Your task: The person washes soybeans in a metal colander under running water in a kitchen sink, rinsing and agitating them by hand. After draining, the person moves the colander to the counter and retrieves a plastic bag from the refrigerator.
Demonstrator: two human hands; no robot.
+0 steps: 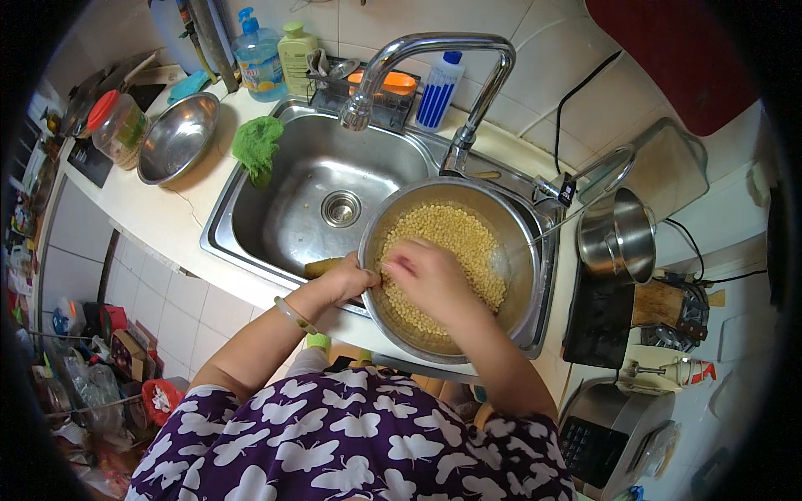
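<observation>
A large stainless steel bowl (532,282) rests over the right part of the metal sink (282,169). Soaked-looking yellow beans (445,225), probably soybeans, cover its bottom, with some water at the right side. My left hand (351,280) grips the bowl's left rim, thumb on the edge. Inside the bowl, my right hand (423,272) is just over the beans, its fingers curled; whether beans are in it cannot be seen. Partly hidden beside my left hand, a yellowish-brown object (321,268) lies at the sink's front edge. The chrome faucet (438,42) arches above the sink.
A green cloth (258,147) hangs on the sink's left rim. Farther left are an empty metal bowl (182,139) and a red-lidded jar (119,128). Bottles, among them a blue-striped one (440,94), line the wall. To the right stand a steel pot (617,238) and an appliance (608,432).
</observation>
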